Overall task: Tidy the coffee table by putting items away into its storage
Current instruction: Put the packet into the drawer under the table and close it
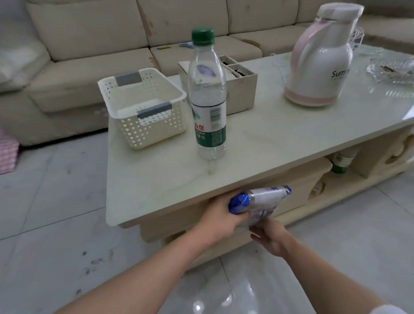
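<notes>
So in the head view, a blue-and-white plastic packet (pixel 259 203) is being held low in the frame, just below the front edge of the coffee table (pixel 283 140), right in front of what looks like a drawer front. The left hand (pixel 221 221) is being wrapped around the packet's left end, fingers curled tight on it, while the right hand (pixel 271 236) is being kept underneath with fingers loosely spread, touching or nearly touching the underside; how firm that contact is can't be told. The packet is probably light and soft, crinkly film that gives when squeezed, so it's likely best gripped around the bulk in the middle rather than by a slippery sealed end. Nothing fragile about it, by the look. Up on the tabletop in the middle of the frame, a water bottle (pixel 208 95) with a green cap is being left standing, looking mostly empty, so it should be light and tippy; a grip round the labelled waist is probably safest. To its left a perforated white basket (pixel 143 105) is sitting, stiff and easily lifted by its grey handles. The pink-and-white thermos jug (pixel 320 59) at upper right is likely the heavy item, best taken by its handle.
</notes>
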